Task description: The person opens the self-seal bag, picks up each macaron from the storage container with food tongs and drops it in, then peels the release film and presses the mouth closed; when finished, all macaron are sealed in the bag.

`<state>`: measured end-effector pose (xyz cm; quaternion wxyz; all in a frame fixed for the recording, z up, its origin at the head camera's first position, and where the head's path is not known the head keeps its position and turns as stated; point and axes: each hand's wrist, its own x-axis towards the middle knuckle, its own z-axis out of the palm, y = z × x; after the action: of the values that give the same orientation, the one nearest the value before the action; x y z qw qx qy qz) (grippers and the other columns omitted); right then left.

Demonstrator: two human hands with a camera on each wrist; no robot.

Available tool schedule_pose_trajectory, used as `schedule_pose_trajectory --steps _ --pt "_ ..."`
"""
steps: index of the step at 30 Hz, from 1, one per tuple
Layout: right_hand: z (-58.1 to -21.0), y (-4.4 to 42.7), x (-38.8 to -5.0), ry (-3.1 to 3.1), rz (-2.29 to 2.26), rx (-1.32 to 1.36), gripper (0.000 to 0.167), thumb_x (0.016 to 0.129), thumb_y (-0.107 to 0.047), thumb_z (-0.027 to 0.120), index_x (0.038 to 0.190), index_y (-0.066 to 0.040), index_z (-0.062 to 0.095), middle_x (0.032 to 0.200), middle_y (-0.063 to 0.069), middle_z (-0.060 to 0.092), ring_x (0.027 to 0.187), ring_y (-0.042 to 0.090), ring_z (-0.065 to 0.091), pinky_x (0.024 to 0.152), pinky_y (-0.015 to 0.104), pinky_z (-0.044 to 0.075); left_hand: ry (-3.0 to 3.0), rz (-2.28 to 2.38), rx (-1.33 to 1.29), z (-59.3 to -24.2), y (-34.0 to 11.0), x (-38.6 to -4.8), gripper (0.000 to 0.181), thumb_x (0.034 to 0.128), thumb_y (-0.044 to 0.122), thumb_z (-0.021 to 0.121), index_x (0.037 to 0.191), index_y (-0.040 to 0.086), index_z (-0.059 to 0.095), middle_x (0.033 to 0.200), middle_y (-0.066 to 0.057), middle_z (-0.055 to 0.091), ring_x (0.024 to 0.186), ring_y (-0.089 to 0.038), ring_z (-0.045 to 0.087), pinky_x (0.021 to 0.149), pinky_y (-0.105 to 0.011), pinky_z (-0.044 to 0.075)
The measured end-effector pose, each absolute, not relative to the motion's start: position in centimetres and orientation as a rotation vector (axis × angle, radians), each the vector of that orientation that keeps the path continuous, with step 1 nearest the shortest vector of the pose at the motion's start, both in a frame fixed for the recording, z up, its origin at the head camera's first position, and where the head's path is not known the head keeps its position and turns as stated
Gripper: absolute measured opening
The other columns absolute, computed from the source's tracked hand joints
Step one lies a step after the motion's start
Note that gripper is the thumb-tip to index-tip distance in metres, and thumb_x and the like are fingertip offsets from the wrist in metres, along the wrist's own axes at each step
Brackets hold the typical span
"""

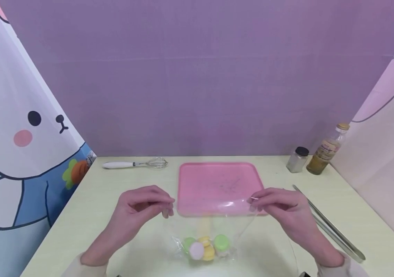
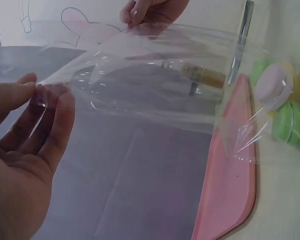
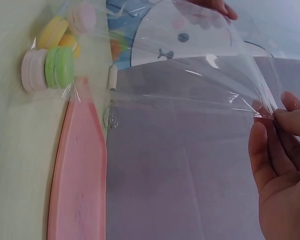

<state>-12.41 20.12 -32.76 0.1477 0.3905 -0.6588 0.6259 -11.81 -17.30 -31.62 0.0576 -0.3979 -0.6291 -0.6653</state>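
A clear plastic bag (image 1: 214,223) hangs between my two hands, its upper edge spread wide. My left hand (image 1: 138,209) pinches one top corner between thumb and fingers; my right hand (image 1: 285,209) pinches the opposite corner. At the bottom of the bag lie several macarons, among them a green macaron (image 1: 222,242), a lilac macaron (image 1: 196,250) and a yellow macaron (image 1: 208,253). Both wrist views show the film stretched from the fingertips down to the macarons. Whether the bag's bottom touches the table cannot be told.
Behind the bag lies a pink tray (image 1: 217,177). A whisk (image 1: 134,164) rests at the back left. Metal tongs (image 1: 335,227) lie right of my right hand. A black-capped jar (image 1: 297,159) and a corked bottle (image 1: 327,149) stand at the back right, near the wall.
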Motion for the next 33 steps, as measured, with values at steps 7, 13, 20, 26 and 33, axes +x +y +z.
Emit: schedule_pose_trajectory --steps 7,13,20,26,33 --pt "-32.8 20.3 -12.4 -1.89 1.77 1.198 0.045 0.076 0.036 0.054 0.097 0.002 0.076 0.105 0.018 0.073 0.106 0.021 0.068 0.088 0.027 0.056 -2.033 -1.884 -1.179 -31.5 -18.1 -11.8 0.032 0.0888 -0.021 0.061 0.104 0.002 0.077 0.1 -0.011 0.071 0.084 -0.022 0.069 0.071 -0.034 0.061" --pt "-32.8 20.2 -12.6 -1.859 1.741 1.299 0.045 0.075 0.037 0.053 0.095 0.003 0.073 0.103 0.021 0.072 0.105 0.023 0.069 0.095 0.028 0.053 -2.095 -1.828 -1.237 -31.3 -18.5 -11.9 0.032 0.0892 -0.02 0.063 0.103 0.005 0.077 0.1 -0.008 0.072 0.089 -0.024 0.068 0.076 -0.034 0.06" --pt "-32.8 20.1 -12.7 -1.835 1.715 1.343 0.042 0.076 0.037 0.054 0.094 0.003 0.072 0.101 0.021 0.072 0.104 0.023 0.068 0.095 0.028 0.053 -2.169 -1.742 -1.269 -30.8 -18.7 -11.8 0.035 0.0903 -0.019 0.061 0.105 0.009 0.077 0.103 -0.004 0.072 0.093 -0.021 0.067 0.083 -0.034 0.059" --pt "-32.6 20.0 -12.7 -1.825 1.663 1.352 0.043 0.076 0.036 0.053 0.095 0.002 0.072 0.099 0.018 0.072 0.103 0.023 0.068 0.094 0.028 0.054 -2.095 -1.673 -1.306 -30.6 -18.3 -11.5 0.043 0.0879 -0.022 0.051 0.107 0.007 0.075 0.104 -0.006 0.072 0.092 -0.021 0.068 0.083 -0.034 0.059" --pt "-32.6 19.9 -12.7 -1.833 1.598 1.318 0.034 0.083 0.028 0.057 0.094 0.0 0.072 0.098 0.017 0.072 0.101 0.023 0.068 0.091 0.026 0.054 -2.081 -1.54 -1.16 -30.3 -16.9 -11.1 0.021 0.0883 -0.004 0.075 0.099 0.014 0.077 0.094 -0.003 0.072 0.088 -0.017 0.068 0.077 -0.028 0.058"
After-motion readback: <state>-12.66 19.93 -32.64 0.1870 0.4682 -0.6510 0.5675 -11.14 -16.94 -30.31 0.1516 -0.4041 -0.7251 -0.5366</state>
